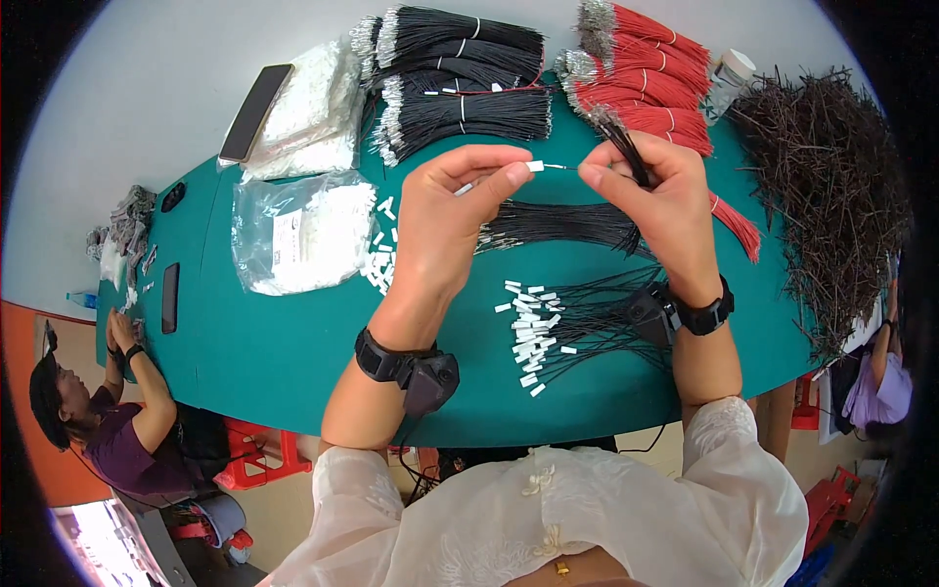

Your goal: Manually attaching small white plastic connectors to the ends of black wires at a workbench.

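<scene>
Between the thumb and forefinger of my left hand is a small white connector housing. My right hand pinches a black wire, its bare metal end pointing at the housing; whether the tip is inside I cannot tell. Several more black wires run through the right hand's fingers. Beneath the hands lies a bundle of black wires. Closer to me is a spread of black wires with white housings on their ends. Loose white housings lie beside my left forearm.
Tied black wire bundles and red wire bundles line the back. A bag of housings, stacked bags with a phone, and a second phone are leftward. A brown wiry heap fills the right. A co-worker sits left.
</scene>
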A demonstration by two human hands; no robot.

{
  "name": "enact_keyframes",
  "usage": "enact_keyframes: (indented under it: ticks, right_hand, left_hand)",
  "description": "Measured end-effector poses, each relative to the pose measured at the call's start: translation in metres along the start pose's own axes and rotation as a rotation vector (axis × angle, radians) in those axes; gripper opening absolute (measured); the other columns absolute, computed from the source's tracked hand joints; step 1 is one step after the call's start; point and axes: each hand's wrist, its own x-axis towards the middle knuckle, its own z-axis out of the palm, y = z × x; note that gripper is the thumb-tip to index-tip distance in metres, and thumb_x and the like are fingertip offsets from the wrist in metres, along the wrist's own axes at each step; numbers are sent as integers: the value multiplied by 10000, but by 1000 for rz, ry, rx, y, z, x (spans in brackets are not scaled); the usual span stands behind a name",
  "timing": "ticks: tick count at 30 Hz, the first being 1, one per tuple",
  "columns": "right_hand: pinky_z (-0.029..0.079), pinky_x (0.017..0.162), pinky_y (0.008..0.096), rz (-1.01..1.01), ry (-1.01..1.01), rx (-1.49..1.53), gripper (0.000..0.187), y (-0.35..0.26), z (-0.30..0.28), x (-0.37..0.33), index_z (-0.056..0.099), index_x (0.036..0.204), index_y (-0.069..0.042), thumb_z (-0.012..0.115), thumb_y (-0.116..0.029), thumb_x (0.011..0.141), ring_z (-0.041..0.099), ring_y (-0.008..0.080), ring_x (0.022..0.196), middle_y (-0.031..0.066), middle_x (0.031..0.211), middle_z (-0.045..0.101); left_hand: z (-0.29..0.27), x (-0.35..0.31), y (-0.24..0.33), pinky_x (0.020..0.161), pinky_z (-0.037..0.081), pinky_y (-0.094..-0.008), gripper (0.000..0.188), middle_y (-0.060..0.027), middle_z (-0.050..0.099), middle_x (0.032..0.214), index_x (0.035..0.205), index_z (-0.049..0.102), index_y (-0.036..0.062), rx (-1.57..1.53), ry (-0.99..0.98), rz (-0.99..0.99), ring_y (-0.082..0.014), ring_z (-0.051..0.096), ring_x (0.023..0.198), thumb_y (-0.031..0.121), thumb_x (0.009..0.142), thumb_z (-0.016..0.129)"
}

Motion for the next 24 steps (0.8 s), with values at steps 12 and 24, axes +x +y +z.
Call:
enact_keyframes:
  ticks: [12, 24]
  right_hand:
    - [230, 491, 221, -19, 17, 24, 75, -1, 3, -1, 672, 796, -8, 710, -72, 795, 325, 10, 564, -88, 593, 368]
    - [235, 507, 188, -33, -29, 12, 61, -2, 10, -4, 660, 867, 14, 693, -8, 821, 338, -1, 574, -99, 639, 420]
  left_hand:
    - [2, 1, -2, 497, 283, -166, 166, -46, 687, 841, 1015, 675, -16, 20, 8, 31, -8, 410, 582, 49, 863, 674]
    - [1, -2, -2, 533, 320, -154, 157, -13, 682, 833, 978, 694, -5, 134, -1, 73, -3, 486, 638, 55, 833, 711]
